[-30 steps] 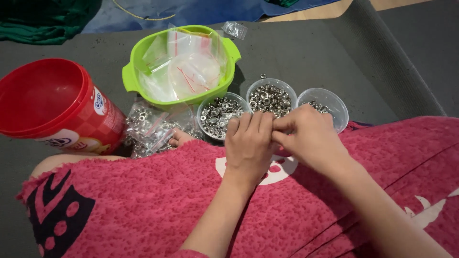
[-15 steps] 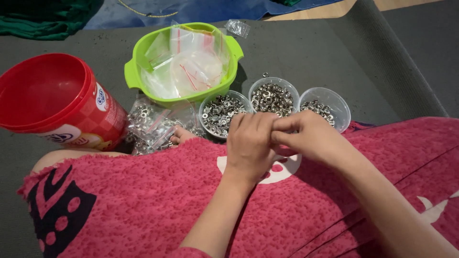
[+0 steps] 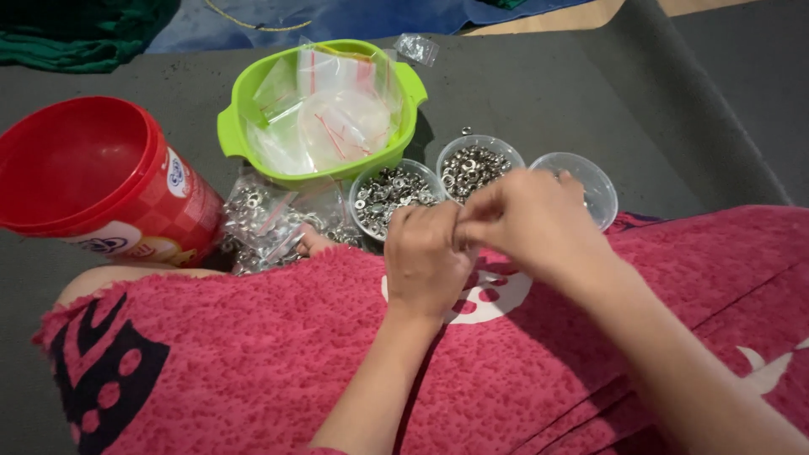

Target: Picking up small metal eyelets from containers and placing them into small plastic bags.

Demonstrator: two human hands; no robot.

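My left hand (image 3: pixel 428 257) and right hand (image 3: pixel 533 221) meet fingertip to fingertip above my lap, both curled narrow around a pinch point at the centre. Whatever sits between the fingertips is hidden by my own fingers, so I cannot tell what either hand holds, or whether it holds anything. Both hands hover over a pink blanket (image 3: pixel 253 354) that covers my legs. Directly beyond the hands, three small clear cups stand in a row on the grey mat (image 3: pixel 539 93). The left cup (image 3: pixel 389 190) and the middle cup (image 3: pixel 478 162) are filled with small silver metal rings. The right cup (image 3: pixel 592 179) is partly hidden behind my right hand, so its contents are not readable. To the left of the cups, filled clear bags of the same metal pieces (image 3: pixel 268 217) lie in a heap at the blanket edge. Behind them sits a green bowl (image 3: pixel 403 126) holding empty clear zip bags (image 3: pixel 337 118). A red bucket (image 3: pixel 101 181) stands at the far left, tilted toward me.
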